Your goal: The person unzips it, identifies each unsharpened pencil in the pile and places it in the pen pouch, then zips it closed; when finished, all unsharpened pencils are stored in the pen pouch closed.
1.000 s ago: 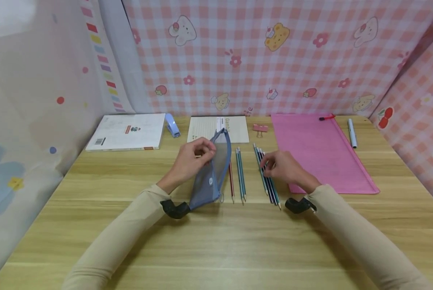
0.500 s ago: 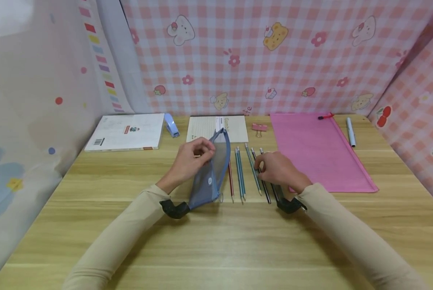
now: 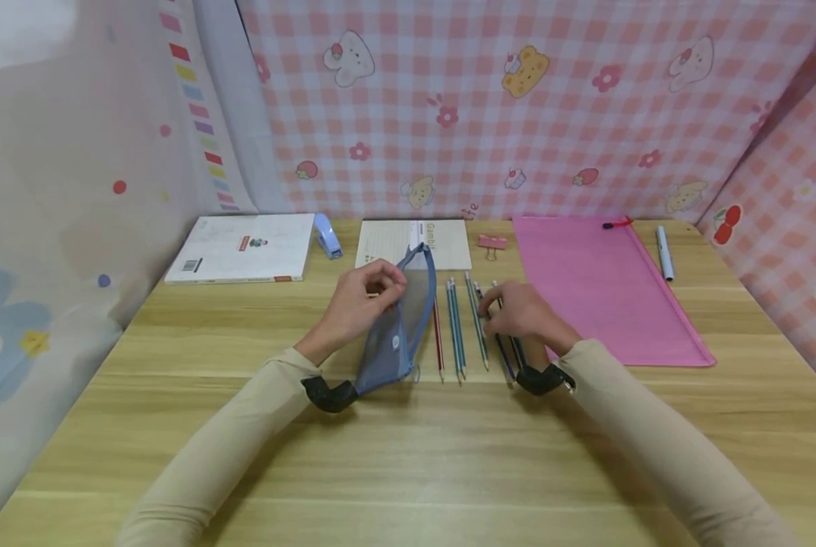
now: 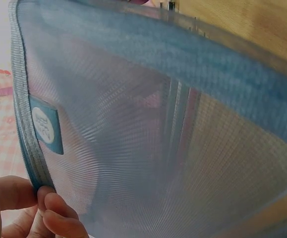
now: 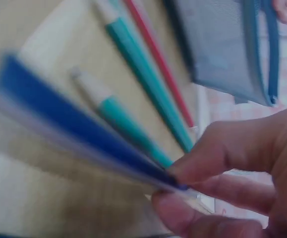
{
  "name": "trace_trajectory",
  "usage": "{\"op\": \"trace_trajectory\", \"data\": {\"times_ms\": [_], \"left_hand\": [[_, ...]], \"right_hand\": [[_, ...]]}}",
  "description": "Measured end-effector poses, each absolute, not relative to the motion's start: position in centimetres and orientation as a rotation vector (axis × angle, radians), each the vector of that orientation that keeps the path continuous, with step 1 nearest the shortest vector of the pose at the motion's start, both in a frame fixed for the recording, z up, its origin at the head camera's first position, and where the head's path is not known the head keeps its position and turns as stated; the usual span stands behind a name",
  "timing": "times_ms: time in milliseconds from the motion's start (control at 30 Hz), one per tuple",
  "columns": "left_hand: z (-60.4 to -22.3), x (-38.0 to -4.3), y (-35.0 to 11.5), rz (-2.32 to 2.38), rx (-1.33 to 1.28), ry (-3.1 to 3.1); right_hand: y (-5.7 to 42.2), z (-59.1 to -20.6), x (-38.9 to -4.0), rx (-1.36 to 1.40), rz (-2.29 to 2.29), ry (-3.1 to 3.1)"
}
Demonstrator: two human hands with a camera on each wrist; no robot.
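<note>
In the head view my left hand (image 3: 363, 300) holds a blue mesh zip pouch (image 3: 384, 353) upright and tilted. The left wrist view shows thumb and fingers pinching its zip edge (image 4: 29, 148). My right hand (image 3: 524, 308) pinches a dark blue pencil (image 5: 79, 116) near one end between thumb and fingers, its other end slanting toward the wrist camera. Beside it on the table lie a single green pencil (image 3: 478, 323), a pair of green pencils (image 3: 457, 334) and a red pencil (image 3: 438, 346) close to the pouch. Another dark pencil (image 3: 518, 349) is partly hidden under my right hand.
Along the back of the wooden table stand a white book (image 3: 244, 247), a light blue stapler (image 3: 327, 235), a notepad (image 3: 381, 239) and a pink binder clip (image 3: 492, 242). A pink zip folder (image 3: 599, 296) lies right, with a light blue pen (image 3: 664, 253) beyond it.
The bundle of pencils under my right hand has spread apart, the single green one now farther left. My right hand has shifted slightly left and pinches the dark blue pencil. My left hand stays put.
</note>
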State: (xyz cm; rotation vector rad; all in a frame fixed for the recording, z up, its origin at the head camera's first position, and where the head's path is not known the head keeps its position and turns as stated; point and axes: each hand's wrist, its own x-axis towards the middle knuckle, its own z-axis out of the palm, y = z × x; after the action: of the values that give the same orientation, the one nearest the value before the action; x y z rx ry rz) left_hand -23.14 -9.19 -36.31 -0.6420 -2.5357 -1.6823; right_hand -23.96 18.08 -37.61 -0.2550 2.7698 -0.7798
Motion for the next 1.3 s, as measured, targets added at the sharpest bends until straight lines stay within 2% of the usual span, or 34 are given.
{"op": "trace_trajectory", "data": {"times_ms": [300, 633, 933, 1300], "left_hand": [[-36.2, -23.1, -8.9, -1.688, -0.645, -2.531], [-36.4, -22.9, -8.7, -1.676, -0.653, -2.538], [-36.3, -22.9, -8.4, -1.711, -0.627, -2.513], [-36.3, -23.1, -8.5, -1.695, -0.623, -2.51]], "right_hand": [[18.0, -36.0, -24.1, -0.128, -1.557, 2.405], [14.0, -35.8, -23.7, -0.098, -2.178, 2.245], [10.5, -36.3, -23.6, -0.065, -2.262, 2.495], [8.8, -36.7, -21.4, -0.222, -1.914, 2.718]]}}
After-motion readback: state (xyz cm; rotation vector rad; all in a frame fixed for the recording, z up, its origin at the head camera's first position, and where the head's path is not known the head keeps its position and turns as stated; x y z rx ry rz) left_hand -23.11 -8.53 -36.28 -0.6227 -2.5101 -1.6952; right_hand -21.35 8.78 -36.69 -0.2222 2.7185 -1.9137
